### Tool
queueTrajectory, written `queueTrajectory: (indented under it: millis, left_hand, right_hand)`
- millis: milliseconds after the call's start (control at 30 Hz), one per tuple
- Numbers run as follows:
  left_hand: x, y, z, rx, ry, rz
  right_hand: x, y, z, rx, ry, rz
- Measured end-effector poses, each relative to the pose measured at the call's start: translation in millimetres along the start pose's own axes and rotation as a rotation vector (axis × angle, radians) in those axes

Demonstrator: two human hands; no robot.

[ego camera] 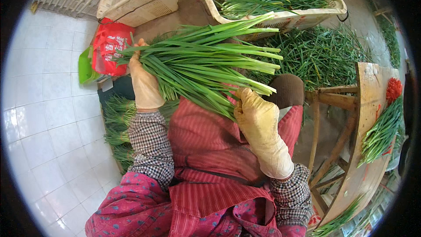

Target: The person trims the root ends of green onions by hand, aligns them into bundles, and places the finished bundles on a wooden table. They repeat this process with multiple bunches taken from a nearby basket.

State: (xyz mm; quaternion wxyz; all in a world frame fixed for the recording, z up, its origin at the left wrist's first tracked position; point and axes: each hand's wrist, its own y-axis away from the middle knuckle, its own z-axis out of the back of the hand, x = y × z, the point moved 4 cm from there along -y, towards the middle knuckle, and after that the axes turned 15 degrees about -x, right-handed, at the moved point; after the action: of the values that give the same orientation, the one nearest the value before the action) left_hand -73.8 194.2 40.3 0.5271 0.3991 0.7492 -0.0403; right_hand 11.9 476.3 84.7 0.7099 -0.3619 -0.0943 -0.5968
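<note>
A loose, fanned bunch of green garlic chives [197,56] lies across the space above my lap, its pale cut ends pointing right. My left hand [141,75], in a pale rubber glove, grips the bunch near the leafy tips. On the right, my gloved right hand [256,121], stained yellow, is closed around the stem ends of several chives at the lower edge of the fan. Its fingertips are partly hidden by the curled glove. Beneath the bunch spreads my red striped apron [207,138].
A cream plastic crate [263,21] full of chives stands at the top, beside another cream crate [141,3]. Loose leaves [322,52] are heaped on the floor. Tied bundles [120,135] lie at left. A wooden bench [355,151] at right carries chives [381,135] and red ties [393,90].
</note>
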Motion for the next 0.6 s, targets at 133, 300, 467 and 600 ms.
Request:
queueTrajectory:
  millis: [133,300,467,600]
  left_hand:
    - [1.0,3.8,2.4,0.010,-0.026,-0.041]
    - [5.5,3.9,7.4,0.046,0.026,0.028]
    - [4.9,-13.5,12.5,0.017,-0.046,-0.054]
    - [-7.4,-17.5,14.3,0.013,-0.029,-0.074]
  right_hand:
    - [-2.8,-3.0,6.7,-0.009,-0.033,-0.031]
    - [-5.3,-10.8,18.4,0.046,-0.007,-0.068]
    - [-17.7,-6.1,16.0,0.086,0.094,-0.099]
    - [-67.8,-11.7,34.3,-0.036,0.240,-0.120]
